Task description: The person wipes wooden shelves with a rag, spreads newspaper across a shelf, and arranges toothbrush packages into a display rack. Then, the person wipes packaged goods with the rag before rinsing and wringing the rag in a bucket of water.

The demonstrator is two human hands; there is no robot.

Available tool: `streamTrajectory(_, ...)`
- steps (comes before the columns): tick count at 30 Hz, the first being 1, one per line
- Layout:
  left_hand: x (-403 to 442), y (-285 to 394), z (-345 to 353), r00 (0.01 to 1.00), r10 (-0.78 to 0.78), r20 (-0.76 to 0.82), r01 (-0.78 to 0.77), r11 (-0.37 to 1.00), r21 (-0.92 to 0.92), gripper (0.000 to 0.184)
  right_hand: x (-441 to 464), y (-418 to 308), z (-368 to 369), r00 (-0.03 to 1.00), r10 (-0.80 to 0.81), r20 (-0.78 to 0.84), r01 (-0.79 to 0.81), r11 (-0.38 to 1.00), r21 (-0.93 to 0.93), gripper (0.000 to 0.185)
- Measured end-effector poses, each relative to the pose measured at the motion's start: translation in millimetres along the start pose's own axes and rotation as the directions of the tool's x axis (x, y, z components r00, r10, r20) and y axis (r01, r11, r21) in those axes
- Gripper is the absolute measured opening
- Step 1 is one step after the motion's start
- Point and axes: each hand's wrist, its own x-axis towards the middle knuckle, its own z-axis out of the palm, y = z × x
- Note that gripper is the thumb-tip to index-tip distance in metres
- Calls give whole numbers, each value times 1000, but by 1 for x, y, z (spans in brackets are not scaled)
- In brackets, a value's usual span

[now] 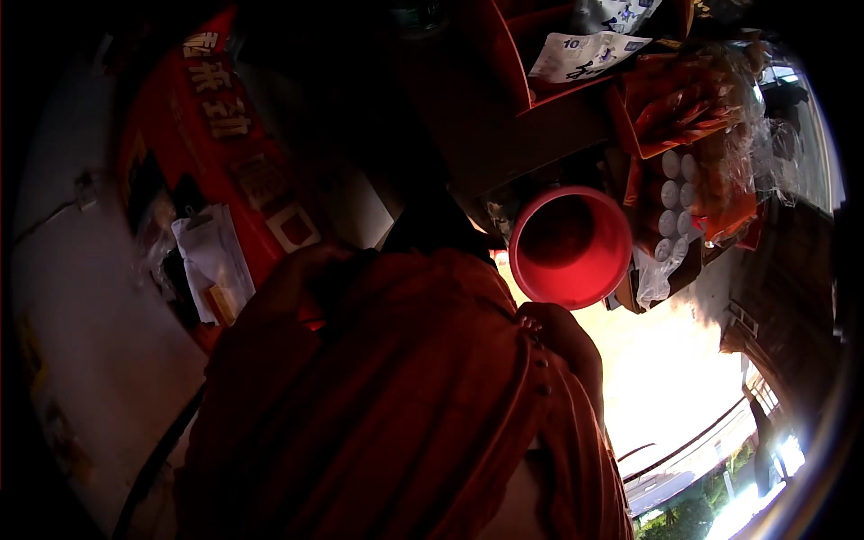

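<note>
Below me the front of a red-orange shirt [378, 360] fills the middle of the head view. My right hand [545, 322] is in deep shade at the shirt's right edge, just under the rim of a red bucket [616, 256]. Whether it touches the bucket or only the shirt cannot be made out. My left hand [317, 263] is a dark shape at the shirt's left side, near the waist, with its fingers lost in shadow. The bucket's mouth faces me, and its inside is dark.
On the left stands a red printed box [211, 117] with white papers [216, 256] beside it. Orange trays [517, 76] hold packets [585, 56] at the top. White-capped bottles [670, 193] and clear plastic wrap [774, 148] lie right. Bright daylight enters lower right.
</note>
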Motion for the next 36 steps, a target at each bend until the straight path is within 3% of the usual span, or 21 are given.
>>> streamTrajectory(3,-14,12,17,995,51,-91,-48,998,32,44,-14,3,6,999,16,-48,-15,1000,12,14)
streamTrajectory(6,-31,42,43,975,55,-215,-8,976,216,43,-29,7,15,994,32,-105,-26,998,52,13)
streamTrajectory(8,-34,72,51,988,148,50,-152,834,531,43,-40,8,23,989,45,-143,-32,995,93,12)
streamTrajectory(9,-36,87,59,988,145,49,-148,828,540,43,-48,8,28,985,58,-162,-39,992,122,12)
streamTrajectory(11,-40,112,81,985,80,154,-173,545,821,42,-62,8,36,978,84,-193,-49,982,182,11)
streamTrajectory(14,-57,125,112,999,37,33,-46,472,880,42,-70,7,40,959,136,-250,-60,956,288,11)
streamTrajectory(16,-59,121,107,1000,31,-4,-13,527,850,42,-56,7,33,929,130,-346,-19,952,306,10)
streamTrajectory(17,-58,119,105,999,22,-37,18,572,820,41,-37,12,27,882,37,-470,76,972,220,7)
streamTrajectory(18,-53,118,95,999,25,-32,12,579,815,41,-20,0,15,884,-2,-468,89,983,163,10)
streamTrajectory(20,-38,108,74,997,57,44,-71,665,744,41,6,-35,2,890,-31,-455,88,991,105,13)
streamTrajectory(22,-39,104,73,993,92,67,-111,646,755,41,25,-66,-5,990,-135,-27,125,963,-239,20)
streamTrajectory(25,-32,103,69,989,98,107,-145,619,772,42,36,-64,-3,988,-149,47,155,899,-409,22)
streamTrajectory(29,-18,100,63,988,117,101,-152,609,779,44,27,-48,-5,994,-53,95,89,893,-441,20)
streamTrajectory(32,-10,101,63,983,156,101,-171,551,817,48,13,-50,-12,979,-22,204,79,958,-276,17)
streamTrajectory(36,-14,97,59,979,163,119,-199,679,707,44,21,-47,-9,979,-56,194,91,981,-174,16)
